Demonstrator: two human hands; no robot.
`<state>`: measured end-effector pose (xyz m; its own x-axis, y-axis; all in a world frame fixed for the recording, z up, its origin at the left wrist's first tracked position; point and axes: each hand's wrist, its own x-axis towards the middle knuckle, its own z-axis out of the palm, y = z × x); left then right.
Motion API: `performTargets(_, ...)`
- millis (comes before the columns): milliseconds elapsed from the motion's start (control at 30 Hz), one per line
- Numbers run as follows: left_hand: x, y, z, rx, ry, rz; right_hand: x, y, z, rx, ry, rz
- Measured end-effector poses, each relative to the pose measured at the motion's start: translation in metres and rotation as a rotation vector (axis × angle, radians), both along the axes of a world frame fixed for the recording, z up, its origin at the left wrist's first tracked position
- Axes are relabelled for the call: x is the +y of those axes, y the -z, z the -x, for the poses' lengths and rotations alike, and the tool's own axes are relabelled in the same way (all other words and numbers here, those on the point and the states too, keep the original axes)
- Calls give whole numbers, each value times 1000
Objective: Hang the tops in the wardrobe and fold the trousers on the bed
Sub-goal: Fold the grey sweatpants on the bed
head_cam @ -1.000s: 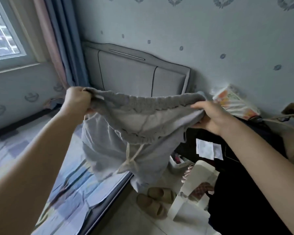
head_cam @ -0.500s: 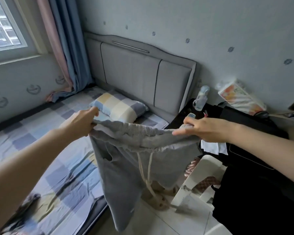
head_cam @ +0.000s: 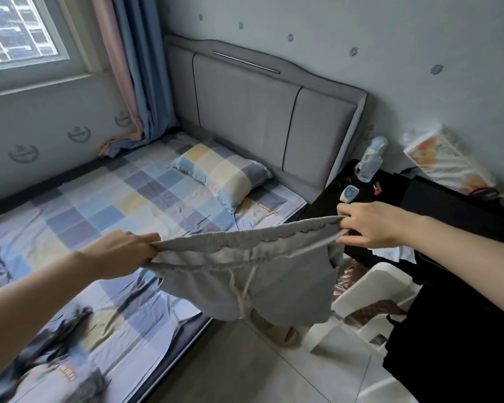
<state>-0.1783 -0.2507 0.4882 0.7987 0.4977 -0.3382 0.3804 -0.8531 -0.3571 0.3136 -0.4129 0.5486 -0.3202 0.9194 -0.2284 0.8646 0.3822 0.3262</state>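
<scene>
Stretching taut between left hand (head_cam: pixel 122 254) and right hand (head_cam: pixel 373 225), both pinching its ribbed elastic waistband: soft grey trousers (head_cam: pixel 245 274), drawcord dangling.

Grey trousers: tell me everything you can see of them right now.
The grey trousers look like soft jersey with a gathered elastic waistband and a pale drawstring hanging at the front. They hang in the air, stretched by the waistband between the left hand and right hand, partly over the bed's edge, partly over the floor. Their lower part is blurred.
</scene>
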Motion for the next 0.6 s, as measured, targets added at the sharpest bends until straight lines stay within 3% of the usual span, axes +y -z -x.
performTargets(100, 1, 15, 29, -77, -205, 91, 19, 14, 24, 76, 26, 21)
performTargets(333, -6, 51, 86, -352, -634, 428, 61, 55, 68, 467, 110, 128)
performTargets(467, -14, 72, 124, -723, -988, 922, 93, 84, 92, 588, 138, 173)
performTargets(600, -28, 109, 147, -918, -1204, 1044, 130, 117, 117, 594, 133, 240)
